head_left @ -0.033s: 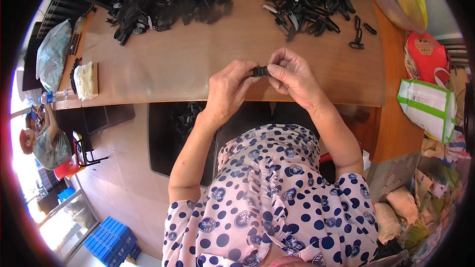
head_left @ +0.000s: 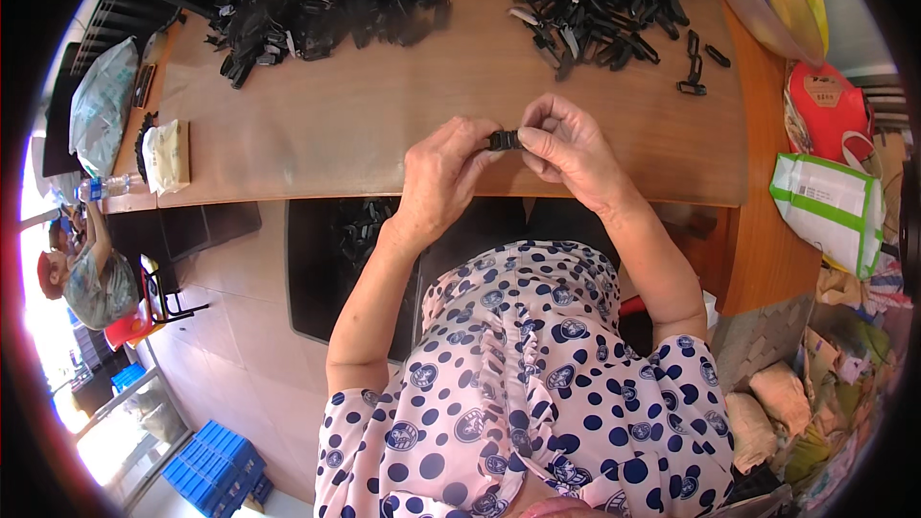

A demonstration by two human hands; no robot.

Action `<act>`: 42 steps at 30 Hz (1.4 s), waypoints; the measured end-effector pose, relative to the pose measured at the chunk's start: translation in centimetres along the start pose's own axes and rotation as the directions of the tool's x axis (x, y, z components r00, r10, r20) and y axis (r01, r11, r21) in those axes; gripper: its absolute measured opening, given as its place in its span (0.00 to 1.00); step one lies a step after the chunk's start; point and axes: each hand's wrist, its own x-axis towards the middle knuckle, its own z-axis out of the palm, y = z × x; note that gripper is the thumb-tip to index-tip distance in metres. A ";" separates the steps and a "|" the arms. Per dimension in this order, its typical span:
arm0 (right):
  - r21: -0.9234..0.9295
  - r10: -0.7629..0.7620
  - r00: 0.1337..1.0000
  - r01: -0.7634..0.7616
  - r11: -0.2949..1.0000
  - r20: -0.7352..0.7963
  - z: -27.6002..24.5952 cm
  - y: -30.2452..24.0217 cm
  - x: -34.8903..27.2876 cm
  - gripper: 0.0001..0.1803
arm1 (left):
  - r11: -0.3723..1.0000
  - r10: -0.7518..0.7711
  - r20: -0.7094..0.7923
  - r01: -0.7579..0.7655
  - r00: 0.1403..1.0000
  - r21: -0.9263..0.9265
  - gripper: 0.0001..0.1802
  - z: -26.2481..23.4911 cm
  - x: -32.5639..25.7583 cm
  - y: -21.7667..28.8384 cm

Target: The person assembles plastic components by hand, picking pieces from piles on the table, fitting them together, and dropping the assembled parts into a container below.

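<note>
Above the table's near edge, a small black plastic buckle (head_left: 504, 140) is pinched between my two hands. My left hand (head_left: 446, 168) grips its left end between thumb and fingers. At the other end, my right hand (head_left: 571, 153) has thumb and forefinger closed on it, the other fingers curled. My fingers cover both ends, so whether it is one piece or two joined parts cannot be made out. Beyond my hands lie a large heap of black plastic pieces (head_left: 317, 0) at the far left and a smaller heap of black buckle parts (head_left: 600, 5) at the far right.
Several loose black pieces (head_left: 691, 88) lie right of the smaller heap. A pale basin (head_left: 758, 0), a red bag (head_left: 827, 105) and a white-green bag (head_left: 827, 201) are at the right. A tissue pack (head_left: 168, 155) sits at the table's left; beyond it is another person (head_left: 101, 278).
</note>
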 end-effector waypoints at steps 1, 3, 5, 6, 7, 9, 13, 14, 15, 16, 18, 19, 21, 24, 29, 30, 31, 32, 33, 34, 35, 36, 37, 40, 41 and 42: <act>-0.102 0.038 0.999 -0.039 0.994 -0.008 0.3 -0.5 -0.1 0.06 | 0.999 0.044 -0.005 -0.044 0.999 0.024 0.12 -0.1 -0.1 0.0; -0.137 0.087 0.996 -0.086 0.987 -0.003 0.3 -1.1 -0.2 0.06 | 0.995 0.089 -0.007 -0.089 0.996 0.043 0.12 -0.2 -0.3 0.0; -0.175 0.132 0.991 -0.130 0.976 0.003 0.4 -1.6 0.0 0.07 | 0.981 0.156 -0.024 -0.152 0.988 0.120 0.13 -0.4 -0.4 -0.1; -0.249 0.145 0.989 -0.143 0.958 -0.012 0.4 -1.8 0.3 0.07 | 0.981 0.158 -0.027 -0.153 0.987 0.119 0.13 -0.5 -0.4 -0.1; -0.322 0.156 0.987 -0.156 0.934 -0.027 0.4 -1.9 0.5 0.07 | 0.970 0.181 -0.031 -0.174 0.983 0.171 0.13 -0.7 -0.4 -0.1; -0.396 0.153 0.987 -0.157 0.905 -0.043 0.3 -1.5 0.7 0.07 | 0.957 0.198 -0.034 -0.186 0.980 0.221 0.14 -0.9 -0.4 -0.1; -0.074 0.380 0.923 -0.375 0.924 0.057 -1.0 -0.3 1.2 0.08 | 0.984 0.090 0.011 -0.091 0.996 0.151 0.11 -0.8 -0.6 0.0; -0.076 0.377 0.924 -0.373 0.925 0.061 -1.0 -0.2 1.2 0.08 | 0.999 -0.045 0.030 0.044 0.999 0.028 0.10 -0.7 -0.8 0.2; 0.016 0.400 0.907 -0.406 0.914 0.130 -1.0 -0.2 1.1 0.09 | 0.999 -0.043 0.029 0.042 0.999 0.032 0.10 -0.7 -0.7 0.5; 0.106 0.414 0.888 -0.440 0.892 0.200 -0.9 -0.1 1.1 0.10 | 0.993 -0.098 0.023 0.100 0.995 -0.062 0.09 -0.7 -0.5 0.8; 0.129 0.412 0.896 -0.434 0.891 0.165 0.0 -0.5 1.4 0.10 | 0.927 -0.249 0.026 0.247 0.968 -0.284 0.08 -0.4 -0.5 0.7; 0.155 0.409 0.905 -0.424 0.892 0.120 0.4 -0.6 1.6 0.10 | 0.928 -0.252 0.020 0.247 0.968 -0.279 0.08 0.0 -0.4 0.5; 0.096 0.374 0.921 -0.384 0.918 0.109 0.8 -0.6 2.1 0.14 | 0.674 -0.323 0.003 0.232 0.946 -0.702 0.08 0.8 -0.2 -0.2; -0.095 0.268 0.926 -0.251 0.963 0.267 1.4 -1.2 2.0 0.34 | 0.570 -0.286 0.029 0.195 0.958 -0.799 0.11 0.5 0.8 0.1; 0.000 0.210 0.923 -0.222 0.975 0.321 0.3 0.2 1.9 0.34 | 0.191 -0.383 0.322 0.415 0.866 -0.890 0.15 0.7 1.5 0.6; 0.031 0.177 0.946 -0.193 0.981 0.272 -0.4 0.9 1.9 0.33 | 0.240 -0.459 0.269 0.410 0.847 -0.880 0.16 1.1 2.2 2.1; 0.059 0.143 0.966 -0.160 0.985 0.217 -0.9 1.3 1.7 0.33 | 0.237 -0.455 0.280 0.418 0.846 -0.877 0.16 1.4 2.6 1.9; 0.018 0.134 0.987 -0.136 0.991 0.089 0.1 0.8 1.6 0.27 | 0.329 -0.403 0.279 0.422 0.872 -0.845 0.17 1.6 3.0 1.5; 0.022 0.127 0.990 -0.129 0.991 0.068 0.4 0.6 1.6 0.27 | 0.414 -0.340 0.291 0.420 0.894 -0.807 0.18 2.0 3.3 1.3; -0.020 0.131 0.991 -0.130 0.991 0.025 0.4 0.5 1.7 0.23 | 0.367 -0.349 0.323 0.445 0.880 -0.817 0.19 2.2 3.5 1.0; -0.066 0.140 0.990 -0.141 0.988 -0.030 0.4 0.1 1.4 0.20 | 0.307 -0.353 0.362 0.473 0.863 -0.826 0.20 2.5 3.6 1.0; -0.074 0.130 0.990 -0.133 0.988 -0.049 0.1 0.2 1.1 0.19 | 0.331 -0.395 0.347 0.484 0.851 -0.810 0.20 3.0 3.7 1.3; -0.083 0.119 0.990 -0.125 0.989 -0.069 -0.2 0.3 0.9 0.19 | 0.327 -0.398 0.344 0.482 0.850 -0.813 0.20 3.3 3.9 1.7; -0.161 0.115 0.991 -0.126 0.979 -0.074 -1.5 -0.8 -0.3 0.20 | 0.324 -0.336 0.405 0.508 0.850 -0.798 0.18 4.2 4.6 0.9; -0.236 0.156 0.986 -0.166 0.958 -0.062 -2.3 -1.3 -0.9 0.20 | 0.412 -0.395 0.287 0.447 0.873 -0.794 0.16 4.3 5.0 0.4; -0.576 -0.083 0.991 0.009 0.818 -0.102 -3.4 -2.1 -1.7 0.22 | 0.502 -0.446 0.151 0.387 0.882 -0.774 0.15 4.0 5.3 -0.2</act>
